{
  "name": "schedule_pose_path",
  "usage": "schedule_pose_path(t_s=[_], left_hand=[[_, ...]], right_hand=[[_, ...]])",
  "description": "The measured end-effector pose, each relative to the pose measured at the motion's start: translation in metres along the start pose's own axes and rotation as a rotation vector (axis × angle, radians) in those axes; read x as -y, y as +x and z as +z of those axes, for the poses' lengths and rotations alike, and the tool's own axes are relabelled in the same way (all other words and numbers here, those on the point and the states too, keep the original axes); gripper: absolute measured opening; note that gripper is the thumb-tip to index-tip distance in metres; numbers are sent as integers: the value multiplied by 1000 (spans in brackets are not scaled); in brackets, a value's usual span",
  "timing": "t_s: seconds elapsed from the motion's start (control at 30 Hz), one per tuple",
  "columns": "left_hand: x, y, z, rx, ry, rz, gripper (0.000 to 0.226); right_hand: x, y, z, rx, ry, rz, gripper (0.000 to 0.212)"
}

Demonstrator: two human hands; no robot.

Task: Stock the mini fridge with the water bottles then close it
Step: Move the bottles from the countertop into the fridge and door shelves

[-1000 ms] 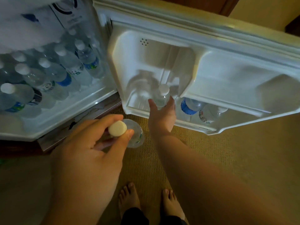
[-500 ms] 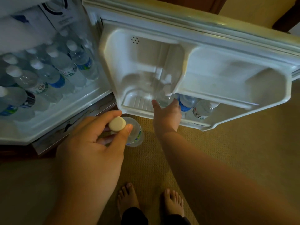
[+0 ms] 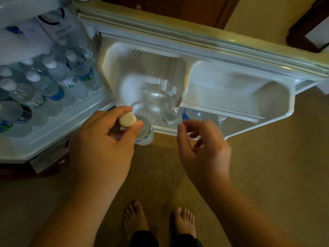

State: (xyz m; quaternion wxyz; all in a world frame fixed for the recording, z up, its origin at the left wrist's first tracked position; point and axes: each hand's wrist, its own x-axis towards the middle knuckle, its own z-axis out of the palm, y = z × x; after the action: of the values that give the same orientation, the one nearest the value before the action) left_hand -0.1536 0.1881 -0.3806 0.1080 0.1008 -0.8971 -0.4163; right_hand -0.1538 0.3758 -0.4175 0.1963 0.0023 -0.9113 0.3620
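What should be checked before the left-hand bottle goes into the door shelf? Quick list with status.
1. Left hand grips the held bottle near its cap: ok.
2. Right hand empty and clear of the shelf: ok.
3. Free slot at the left end of the door shelf: ok.
4. Placed bottle standing upright: cannot tell, blurred.
5. Fridge door wide open: ok.
6. Slot fits the bottle's height: cannot tell.

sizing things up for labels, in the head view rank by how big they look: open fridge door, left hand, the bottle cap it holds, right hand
1. fridge door
2. left hand and right hand, too alike to rank, and both are near the camera
3. bottle cap
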Motion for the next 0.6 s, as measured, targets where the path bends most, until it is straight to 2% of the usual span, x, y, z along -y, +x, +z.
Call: schedule_pose_path(t_s=[0.1, 0.2, 0.3, 0.43, 0.6], left_hand=[[-3, 10, 8, -12, -16, 32, 26], [-4, 21, 18, -17, 7, 76, 25], [-2, 32, 31, -32, 3, 79, 26], [0, 47, 47, -14, 0, 67, 24], [9, 66, 66, 49, 23, 86, 25]], right_hand=[[24, 50, -49, -164, -62, -284, 22], [32, 107, -72, -219, -235, -314, 37], [25, 150, -68, -125, -415, -226, 51], [0, 168, -49, 126, -540, -125, 54], [-13, 163, -38, 97, -604, -179, 53]])
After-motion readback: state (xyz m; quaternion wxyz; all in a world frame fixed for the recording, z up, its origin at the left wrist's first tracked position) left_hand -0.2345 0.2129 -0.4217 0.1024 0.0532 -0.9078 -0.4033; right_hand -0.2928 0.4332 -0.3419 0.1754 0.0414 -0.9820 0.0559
